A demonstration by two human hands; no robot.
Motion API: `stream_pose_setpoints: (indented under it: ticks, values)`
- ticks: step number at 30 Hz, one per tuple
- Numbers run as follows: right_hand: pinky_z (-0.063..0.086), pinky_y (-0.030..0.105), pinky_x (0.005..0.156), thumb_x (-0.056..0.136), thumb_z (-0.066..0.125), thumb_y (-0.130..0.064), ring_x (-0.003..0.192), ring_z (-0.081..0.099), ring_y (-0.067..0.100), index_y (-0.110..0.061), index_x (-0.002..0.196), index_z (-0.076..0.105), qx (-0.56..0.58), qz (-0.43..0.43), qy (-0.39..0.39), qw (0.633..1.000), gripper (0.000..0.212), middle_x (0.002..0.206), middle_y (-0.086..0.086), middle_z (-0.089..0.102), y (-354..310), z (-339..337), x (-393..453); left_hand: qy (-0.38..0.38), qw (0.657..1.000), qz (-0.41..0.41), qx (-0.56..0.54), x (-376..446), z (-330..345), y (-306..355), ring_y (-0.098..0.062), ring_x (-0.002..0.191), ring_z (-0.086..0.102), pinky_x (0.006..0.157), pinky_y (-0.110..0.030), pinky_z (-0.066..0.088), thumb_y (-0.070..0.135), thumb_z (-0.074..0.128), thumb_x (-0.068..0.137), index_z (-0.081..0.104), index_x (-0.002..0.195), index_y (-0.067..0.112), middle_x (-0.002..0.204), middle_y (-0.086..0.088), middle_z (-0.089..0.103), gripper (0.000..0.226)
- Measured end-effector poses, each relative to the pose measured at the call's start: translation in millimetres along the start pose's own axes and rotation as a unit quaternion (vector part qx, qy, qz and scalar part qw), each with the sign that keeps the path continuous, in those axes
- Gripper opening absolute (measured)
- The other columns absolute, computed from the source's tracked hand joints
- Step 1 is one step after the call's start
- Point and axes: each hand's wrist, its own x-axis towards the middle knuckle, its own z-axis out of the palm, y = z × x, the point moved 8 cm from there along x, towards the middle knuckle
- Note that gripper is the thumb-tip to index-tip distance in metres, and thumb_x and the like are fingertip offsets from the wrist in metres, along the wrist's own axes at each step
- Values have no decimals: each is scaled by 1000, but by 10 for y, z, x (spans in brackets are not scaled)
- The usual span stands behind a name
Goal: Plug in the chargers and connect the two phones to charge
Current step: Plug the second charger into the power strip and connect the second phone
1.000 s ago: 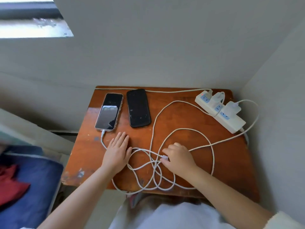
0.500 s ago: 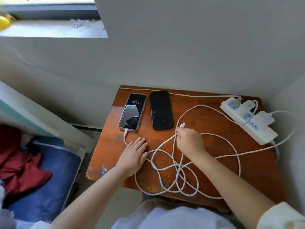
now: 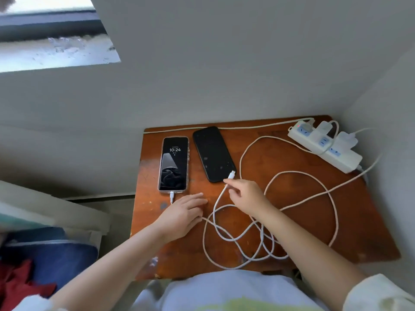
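Two phones lie side by side at the back of a small wooden table (image 3: 314,221). The left phone (image 3: 173,163) has a lit screen and a white cable plugged into its bottom end. The right phone (image 3: 213,153) is dark. My right hand (image 3: 244,195) pinches a second white cable just behind its connector (image 3: 231,175), whose tip sits at the dark phone's lower right corner. My left hand (image 3: 183,215) rests flat on the table below the lit phone. A white power strip (image 3: 325,147) at the back right carries two white chargers.
Loose loops of white cable (image 3: 258,239) cover the table's middle and front. Walls close in behind and on the right. A bed with blue and red fabric (image 3: 33,265) lies low on the left, a window sill (image 3: 56,52) at top left.
My right hand lifted the cable end out of the tangle and carried it up to the dark phone's bottom. The left phone's screen lit up. The left hand stayed resting on the table.
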Motion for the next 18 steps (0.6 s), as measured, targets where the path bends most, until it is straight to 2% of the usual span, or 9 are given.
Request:
stream_pose_setpoints:
  ticks: [3,5,7,9,11,13,14,16,18]
  values:
    - [39,17,85,92,43,-2,115,56,21,-14,126,53,23,11,-105,994,38,127,9,59,-21,284,-122,110,993,34,30,-23,-196,92,-30,114,55,90,-41,47,8,68,76,68,81,6,111,-12,66,5]
    - [38,18,90,93,40,-2,115,55,18,-16,128,51,37,25,-149,988,39,131,8,57,-31,395,-210,116,992,36,29,-16,-195,107,-31,113,56,90,-42,47,8,68,76,68,81,5,110,-13,66,5]
    - [44,20,88,96,39,-7,107,59,17,-17,131,47,52,39,-116,991,38,130,8,57,-27,353,-263,83,996,14,14,18,-98,71,-26,125,45,102,-35,37,14,59,85,68,90,5,122,-10,59,14]
    - [46,25,88,95,46,-12,108,59,19,-14,128,51,-3,22,-23,999,34,126,7,60,-57,194,-359,81,996,-18,-17,54,-40,5,-19,132,34,107,-28,28,20,51,90,66,100,7,132,-5,52,22]
    - [51,34,80,82,67,-15,94,64,24,-11,104,68,-111,-76,83,987,23,101,9,71,-227,62,-570,103,993,-39,-33,97,-39,-30,-17,132,33,106,-26,28,21,50,90,65,103,8,133,-4,51,23]
    - [53,32,61,62,84,-21,67,65,19,-13,75,74,-190,-157,86,965,18,70,3,70,-386,195,-816,116,991,-44,-39,123,-39,-37,-17,131,35,105,-25,29,20,52,89,66,102,8,132,-5,52,22]
    - [52,28,56,56,87,-26,59,63,16,-15,67,74,-225,-174,71,956,21,62,-1,68,-420,313,-904,117,991,-47,-42,133,-32,-46,-17,131,35,105,-25,29,20,52,89,66,102,9,132,-4,52,22]
    - [49,21,51,46,90,-33,51,60,12,-19,57,71,-264,-143,46,953,26,53,-6,64,-402,478,-954,111,991,-58,-43,157,-16,-85,-16,132,33,105,-25,29,21,53,88,66,101,10,133,-3,51,22]
    - [48,19,52,45,89,-27,48,57,10,-20,47,67,-302,-144,37,942,24,45,-7,60,-431,545,-941,106,992,-64,-37,187,-10,-116,-17,132,32,106,-27,29,22,53,88,65,103,11,134,-3,50,22]
